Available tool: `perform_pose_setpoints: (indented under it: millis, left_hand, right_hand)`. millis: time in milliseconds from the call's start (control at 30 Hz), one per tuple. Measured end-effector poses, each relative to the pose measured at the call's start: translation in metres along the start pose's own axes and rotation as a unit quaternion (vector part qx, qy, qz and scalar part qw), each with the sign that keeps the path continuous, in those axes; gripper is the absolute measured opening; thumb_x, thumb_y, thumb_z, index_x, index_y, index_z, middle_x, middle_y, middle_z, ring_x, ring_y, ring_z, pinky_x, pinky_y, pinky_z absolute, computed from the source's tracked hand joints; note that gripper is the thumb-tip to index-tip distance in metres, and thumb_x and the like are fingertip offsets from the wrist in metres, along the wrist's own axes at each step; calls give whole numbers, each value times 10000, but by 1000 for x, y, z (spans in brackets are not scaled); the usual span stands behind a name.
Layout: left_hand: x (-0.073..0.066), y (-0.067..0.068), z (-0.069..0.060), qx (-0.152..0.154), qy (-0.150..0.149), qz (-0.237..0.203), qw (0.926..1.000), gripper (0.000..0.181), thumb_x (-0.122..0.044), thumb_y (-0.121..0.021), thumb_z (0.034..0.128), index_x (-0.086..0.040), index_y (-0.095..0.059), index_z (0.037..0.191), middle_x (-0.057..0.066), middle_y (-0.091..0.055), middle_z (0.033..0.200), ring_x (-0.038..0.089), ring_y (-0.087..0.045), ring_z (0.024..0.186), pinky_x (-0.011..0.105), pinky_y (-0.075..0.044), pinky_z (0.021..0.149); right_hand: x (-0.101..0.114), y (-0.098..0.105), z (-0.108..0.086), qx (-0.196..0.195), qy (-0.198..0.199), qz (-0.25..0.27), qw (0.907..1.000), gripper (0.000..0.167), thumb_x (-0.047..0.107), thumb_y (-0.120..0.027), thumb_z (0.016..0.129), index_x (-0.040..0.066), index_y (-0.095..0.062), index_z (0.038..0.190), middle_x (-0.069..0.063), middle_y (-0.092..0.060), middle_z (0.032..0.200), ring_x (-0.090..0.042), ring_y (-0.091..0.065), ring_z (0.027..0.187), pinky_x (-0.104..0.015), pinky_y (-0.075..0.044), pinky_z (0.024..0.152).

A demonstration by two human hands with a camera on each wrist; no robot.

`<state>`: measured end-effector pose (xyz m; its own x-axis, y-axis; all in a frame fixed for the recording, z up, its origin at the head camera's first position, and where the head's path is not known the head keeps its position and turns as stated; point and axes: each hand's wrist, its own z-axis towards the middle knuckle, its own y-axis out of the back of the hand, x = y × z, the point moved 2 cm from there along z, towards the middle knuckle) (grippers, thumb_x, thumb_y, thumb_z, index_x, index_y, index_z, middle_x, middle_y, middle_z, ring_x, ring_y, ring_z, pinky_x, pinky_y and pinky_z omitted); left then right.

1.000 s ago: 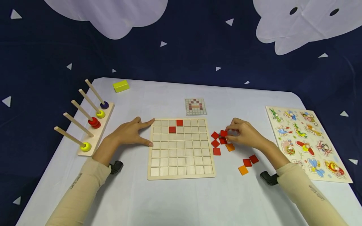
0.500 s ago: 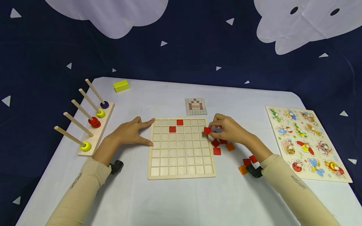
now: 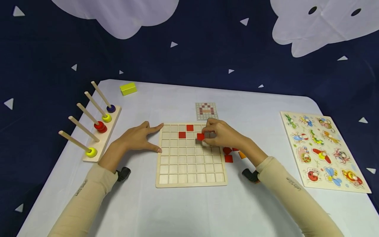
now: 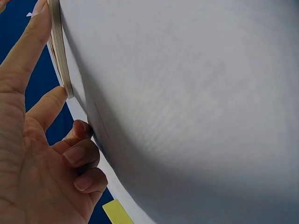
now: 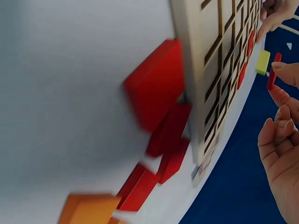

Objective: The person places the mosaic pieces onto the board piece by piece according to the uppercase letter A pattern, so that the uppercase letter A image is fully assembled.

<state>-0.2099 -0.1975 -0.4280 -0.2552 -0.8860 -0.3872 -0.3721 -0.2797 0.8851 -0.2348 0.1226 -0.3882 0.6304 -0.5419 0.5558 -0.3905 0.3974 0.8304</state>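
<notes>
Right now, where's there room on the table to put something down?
Bare table lies in front of the grid board, between the two sleeves, and between the yellow block and the pattern card. It's crowded by the board's right edge: red tiles and an orange tile lie there.

On the table (image 3: 189, 210), the board (image 3: 191, 169) has one tile (image 3: 189, 127) in its back row and a second tile (image 3: 182, 135) diagonally in front of that one to the left, while the left hand (image 3: 137, 137) touches its left edge and the right hand (image 3: 220, 133) holds a third tile (image 3: 200, 136) above its back right part. Left of the board, well apart, stands the ring stacker (image 3: 102, 140), with a block (image 3: 128, 89) behind and to the left. A card (image 3: 206, 111) lies just behind its right half, loose tiles (image 3: 229, 158) just beside its right edge, and the puzzle (image 3: 321, 144) farther right.
</notes>
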Motion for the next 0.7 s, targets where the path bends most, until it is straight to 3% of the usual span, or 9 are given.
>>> perform_pose_setpoints:
  millis: [167,500,700]
  left_hand:
    - [0,0,0,-13,-16,18,10000,1073,-707,-786,653,-281,-357,1538,104,-502,1040,200,-469,703,317,-407,638]
    - [-1,0,1,-11,-9,-3,10000,1073,-695,-794,654,-274,-357,1539,101,-498,1020,197,-458,708,312,-392,628]
    - [0,0,1,10,8,41,10000,1065,-697,-793,654,-298,-353,1537,98,-503,1037,196,-466,707,309,-396,624]
  right_hand:
    - [8,-9,12,65,150,108,9998,264,120,-769,839,-20,-745,1062,-114,-574,914,-291,-520,802,-296,-418,700]
    - [20,-25,28,221,253,3,9994,268,141,-764,851,3,-746,1080,-101,-500,865,-141,-422,760,-250,-377,666]
    - [24,-32,36,298,309,57,9991,296,146,-756,857,-7,-739,1110,-107,-462,837,-121,-380,740,-241,-349,655]
